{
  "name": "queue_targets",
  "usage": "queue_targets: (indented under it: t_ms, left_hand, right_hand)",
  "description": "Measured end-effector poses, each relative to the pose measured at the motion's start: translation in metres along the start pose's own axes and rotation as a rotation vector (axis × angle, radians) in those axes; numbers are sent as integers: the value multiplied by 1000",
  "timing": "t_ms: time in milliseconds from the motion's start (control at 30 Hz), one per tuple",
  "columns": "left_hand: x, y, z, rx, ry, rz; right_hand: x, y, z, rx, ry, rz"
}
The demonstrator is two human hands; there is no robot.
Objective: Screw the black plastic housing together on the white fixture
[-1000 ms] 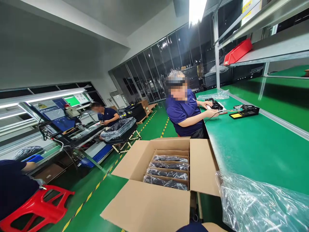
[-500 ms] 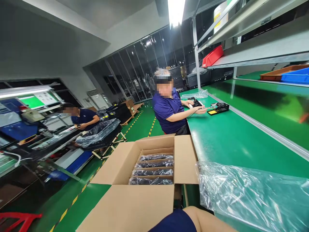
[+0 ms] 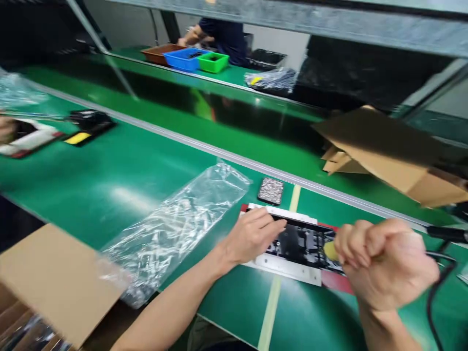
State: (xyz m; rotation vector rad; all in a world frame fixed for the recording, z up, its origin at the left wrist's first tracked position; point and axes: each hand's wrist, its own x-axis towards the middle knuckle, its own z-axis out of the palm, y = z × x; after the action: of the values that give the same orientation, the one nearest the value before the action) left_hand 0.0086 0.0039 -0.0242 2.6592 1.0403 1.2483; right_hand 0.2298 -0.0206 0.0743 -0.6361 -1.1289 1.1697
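A long black part [image 3: 294,242] with fittings inside lies in a flat fixture with white side strips [image 3: 288,269] and red ends. My left hand [image 3: 256,235] is on the left end of the black part, fingers curled and pressed together; what they pinch, if anything, is hidden. Over the part's right end, my right hand [image 3: 387,261] makes a fist around a yellow object [image 3: 331,251], blurred, whose tip points down at the black part. Just behind the fixture lies a small dark block with a speckled top [image 3: 271,190].
Left of the fixture, a clear plastic bag [image 3: 183,219] lies on the green table [image 3: 120,165]. An open carton [image 3: 54,273] stands at the lower left. A black cable [image 3: 433,297] hangs at right, near cardboard [image 3: 395,151]. Another person's hand [image 3: 6,129] works at far left.
My view has swung right and down from the carton and the co-worker to the table before me. Both my hands now show, over the black part.
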Motion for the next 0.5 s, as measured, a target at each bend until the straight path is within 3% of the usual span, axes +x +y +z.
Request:
queue_targets:
  t_ms: [167, 500]
  left_hand:
    - [-4, 5, -3, -29, 9, 5]
    - [-1, 6, -4, -45, -1, -2]
  right_hand:
    - [3, 4, 21, -132, 168, -127]
    - [0, 2, 24, -139, 165, -99]
